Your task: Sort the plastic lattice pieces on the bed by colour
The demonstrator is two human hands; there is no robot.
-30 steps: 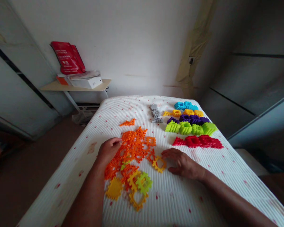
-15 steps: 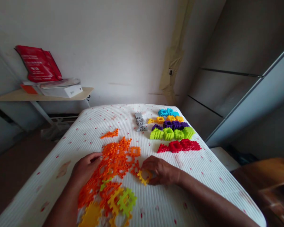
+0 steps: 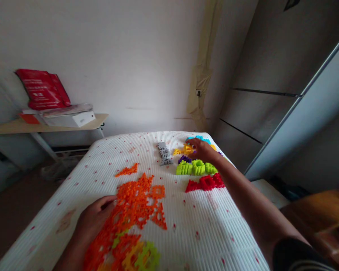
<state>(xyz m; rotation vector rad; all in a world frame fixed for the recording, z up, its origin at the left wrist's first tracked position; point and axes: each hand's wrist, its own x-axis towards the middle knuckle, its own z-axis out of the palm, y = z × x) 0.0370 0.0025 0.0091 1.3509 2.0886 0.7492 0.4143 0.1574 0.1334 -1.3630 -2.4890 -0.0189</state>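
Far forward on the bed, my right hand (image 3: 203, 149) has its fingers closed at a yellow gear-edged ring piece (image 3: 188, 149), in the row of yellow pieces. The hand hides part of that row and of the purple row behind it. My left hand (image 3: 94, 214) rests against the left side of a heap of orange interlocking plastic pieces (image 3: 137, 195). Its fingers are loosely curved, with a gap by the thumb, and no piece is seen held. Yellow and lime green gear-edged pieces (image 3: 148, 256) lie at the heap's near end.
Grey pieces (image 3: 164, 153) form a line near the middle. Blue (image 3: 199, 139), purple (image 3: 184, 159), lime green (image 3: 198, 167) and red stacks (image 3: 207, 182) stand at the right. A small orange group (image 3: 127, 170) lies apart. Beyond the bed is a side table (image 3: 5, 127); a cabinet (image 3: 260, 71) stands right.
My right hand has carried the yellow ring piece from beside the orange heap forward and right to the yellow row. My left hand stays by the heap. The view has tilted up slightly.
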